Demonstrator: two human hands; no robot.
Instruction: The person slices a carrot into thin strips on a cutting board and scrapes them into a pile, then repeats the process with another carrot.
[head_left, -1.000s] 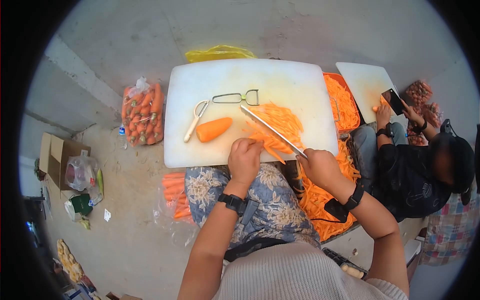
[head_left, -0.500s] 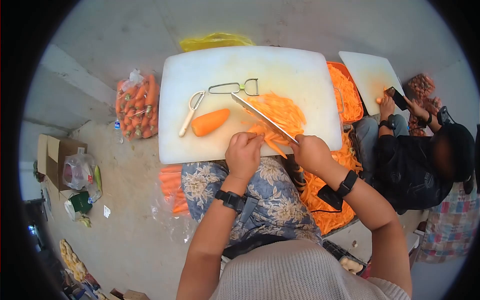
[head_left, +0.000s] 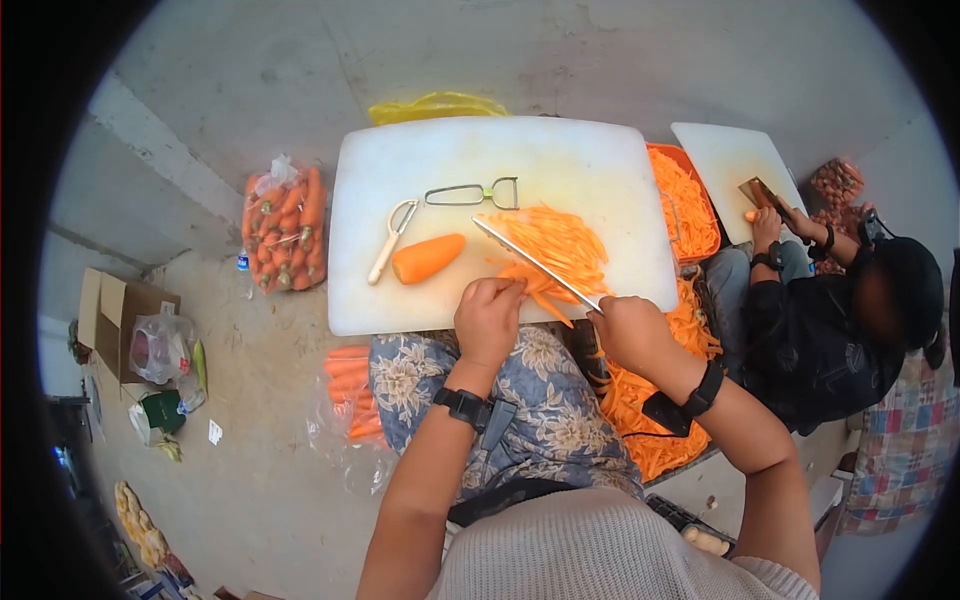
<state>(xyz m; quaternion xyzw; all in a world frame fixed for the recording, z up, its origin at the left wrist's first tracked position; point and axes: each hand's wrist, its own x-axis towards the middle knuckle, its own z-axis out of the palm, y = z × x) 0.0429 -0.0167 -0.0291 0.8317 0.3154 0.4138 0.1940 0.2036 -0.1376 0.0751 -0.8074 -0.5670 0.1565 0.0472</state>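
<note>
On the white cutting board (head_left: pixel 380 310), my right hand (head_left: pixel 632 330) grips a kitchen knife (head_left: pixel 535 263) by its handle. Its blade slants up and left across a pile of carrot strips (head_left: pixel 560 240). At the board's near edge my left hand (head_left: pixel 488 320) is closed, its fingertips pressed on carrot slices (head_left: pixel 540 297) beside the blade. A peeled carrot piece (head_left: pixel 428 259) lies to the left, next to a white-handled peeler (head_left: pixel 391 243). Farther back rests a metal peeler (head_left: pixel 470 194) with a green part.
Carrot shreds fill an orange crate (head_left: pixel 718 238), with more shreds (head_left: pixel 655 445) by my right leg. Bagged carrots (head_left: pixel 285 228) stand on the left; another carrot bag (head_left: pixel 350 390) lies below the board. At right a co-worker (head_left: pixel 830 320) cuts on another board (head_left: pixel 725 150).
The whole view has shifted, so the board sits lower in it. My knife and hands keep nearly the same place over the carrot. The co-worker's knife has turned and moved left.
</note>
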